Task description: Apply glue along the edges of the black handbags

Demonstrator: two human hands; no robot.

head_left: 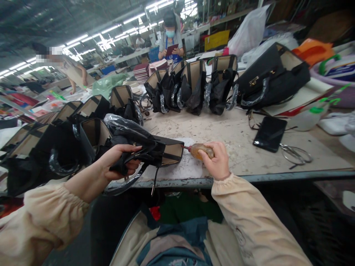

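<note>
A black handbag (144,144) lies on its side at the table's front edge, its tan-lined end facing right. My left hand (119,162) grips the bag's body, thumb on top and fingers beneath. In my right hand (217,159) is a screwdriver (198,150) with a worn yellowish-brown handle. The tool's red-marked shaft points left, and its tip meets the corner of the bag's end panel; whether a screw is there is too small to tell. A plastic-wrapped handle (130,183) of the bag hangs over the table edge.
Several black bags (194,85) stand along the back, and several more (41,147) crowd the left. A phone (270,133), scissors (295,154) and glasses (252,121) lie at right, near a bottle (307,118). Two people work beyond the table (172,123).
</note>
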